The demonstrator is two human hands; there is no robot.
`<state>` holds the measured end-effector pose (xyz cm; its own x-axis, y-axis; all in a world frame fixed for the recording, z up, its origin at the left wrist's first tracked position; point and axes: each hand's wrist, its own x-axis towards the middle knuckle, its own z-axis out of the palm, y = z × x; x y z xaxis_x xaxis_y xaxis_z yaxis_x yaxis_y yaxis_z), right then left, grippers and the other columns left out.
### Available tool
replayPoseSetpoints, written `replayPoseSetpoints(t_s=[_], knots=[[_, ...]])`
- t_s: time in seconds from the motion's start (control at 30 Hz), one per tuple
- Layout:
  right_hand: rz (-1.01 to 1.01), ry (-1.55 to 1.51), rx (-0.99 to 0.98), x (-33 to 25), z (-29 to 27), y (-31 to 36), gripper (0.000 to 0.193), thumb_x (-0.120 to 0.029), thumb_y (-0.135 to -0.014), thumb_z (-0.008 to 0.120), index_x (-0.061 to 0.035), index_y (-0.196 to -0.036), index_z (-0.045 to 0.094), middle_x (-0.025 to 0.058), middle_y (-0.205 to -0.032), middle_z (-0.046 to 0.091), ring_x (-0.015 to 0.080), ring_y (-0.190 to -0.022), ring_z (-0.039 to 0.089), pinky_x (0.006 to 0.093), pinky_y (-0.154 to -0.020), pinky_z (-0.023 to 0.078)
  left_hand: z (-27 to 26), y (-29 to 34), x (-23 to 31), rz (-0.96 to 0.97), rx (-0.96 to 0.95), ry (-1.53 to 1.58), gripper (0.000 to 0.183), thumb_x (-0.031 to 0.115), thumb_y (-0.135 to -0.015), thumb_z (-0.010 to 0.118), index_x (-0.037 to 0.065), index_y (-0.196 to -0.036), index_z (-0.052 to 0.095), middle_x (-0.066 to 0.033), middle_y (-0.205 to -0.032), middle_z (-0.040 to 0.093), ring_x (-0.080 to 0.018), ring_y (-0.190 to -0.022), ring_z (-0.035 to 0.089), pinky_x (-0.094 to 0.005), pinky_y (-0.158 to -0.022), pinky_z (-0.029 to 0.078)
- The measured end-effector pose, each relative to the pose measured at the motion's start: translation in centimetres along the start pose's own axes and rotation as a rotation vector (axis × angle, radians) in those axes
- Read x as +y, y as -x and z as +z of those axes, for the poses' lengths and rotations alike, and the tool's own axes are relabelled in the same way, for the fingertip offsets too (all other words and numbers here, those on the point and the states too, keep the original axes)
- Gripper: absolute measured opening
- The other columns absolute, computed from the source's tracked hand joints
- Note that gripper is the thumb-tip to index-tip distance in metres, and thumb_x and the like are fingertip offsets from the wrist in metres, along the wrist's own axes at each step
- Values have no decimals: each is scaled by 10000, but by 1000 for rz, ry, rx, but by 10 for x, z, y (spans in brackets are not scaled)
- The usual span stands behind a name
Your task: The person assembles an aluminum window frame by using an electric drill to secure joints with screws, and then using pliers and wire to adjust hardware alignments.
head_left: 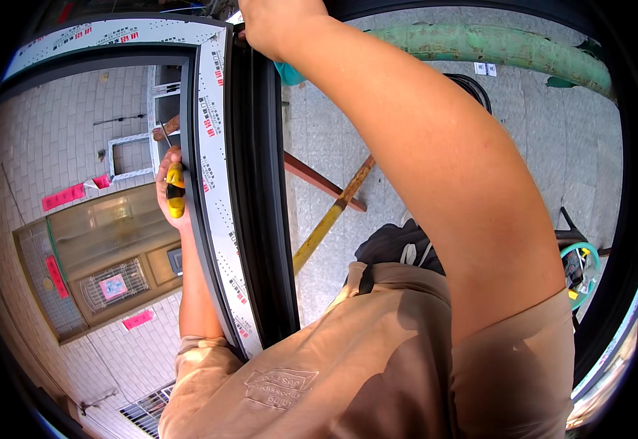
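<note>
left hand [163, 183] grips a yellow screwdriver [176, 192] beside red-lettered white film [214, 157].

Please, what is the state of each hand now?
Left hand: closed, holding a yellow-black screwdriver.
Right hand: at the frame top; grip cannot be told.

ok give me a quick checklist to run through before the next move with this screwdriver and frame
1. Screwdriver in the left hand: ok, held by its yellow-and-black handle.
2. Screwdriver tip seated on a screw: cannot tell, no screw shows.
3. Right hand grip at the top of the frame: cannot tell, its fingers are hidden.
4. White protective film on the frame: ok, covers the visible face.
5. Space beside the frame clear: not ok, a rusty yellow pole shows close by.
</note>
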<state>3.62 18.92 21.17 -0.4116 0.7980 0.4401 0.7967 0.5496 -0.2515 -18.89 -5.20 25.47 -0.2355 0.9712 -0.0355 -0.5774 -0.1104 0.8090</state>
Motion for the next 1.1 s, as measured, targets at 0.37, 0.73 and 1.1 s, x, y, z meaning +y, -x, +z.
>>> replayPoseSetpoints(t_s=[0.37, 0.73, 1.1], knots=[[-55, 31, -85, 8, -11, 6, 347, -270, -1005, 590, -126, -1293, 719, 66, -1242, 721, 236, -1194, 624, 393, -1005, 407, 60, 13, 25, -39, 77, 9, 114, 140, -1049, 510, 38, -998, 511, -65, -881, 553, -271, -1019, 588, -408, -1065, 446], [-131, 71, -91, 9, -11, -3, 292, -221, -980, 580, -82, -1215, 681, 68, -1086, 685, 233, -1051, 606, 372, -926, 429, 142, 44, 27, 17, 297, -112, 183, 262, -1023, 521, 91, -967, 554, -57, -745, 602, -294, -852, 646, -460, -1054, 445], [-171, 20, -91, 13, -12, -5, 360, -262, -958, 610, -32, -1231, 651, 68, -1021, 647, 227, -987, 587, 370, -880, 427, 161, 35, -4, 189, 384, -422, 224, 319, -1029, 537, 105, -966, 515, -63, -735, 580, -276, -846, 606, -456, -1054, 417]])
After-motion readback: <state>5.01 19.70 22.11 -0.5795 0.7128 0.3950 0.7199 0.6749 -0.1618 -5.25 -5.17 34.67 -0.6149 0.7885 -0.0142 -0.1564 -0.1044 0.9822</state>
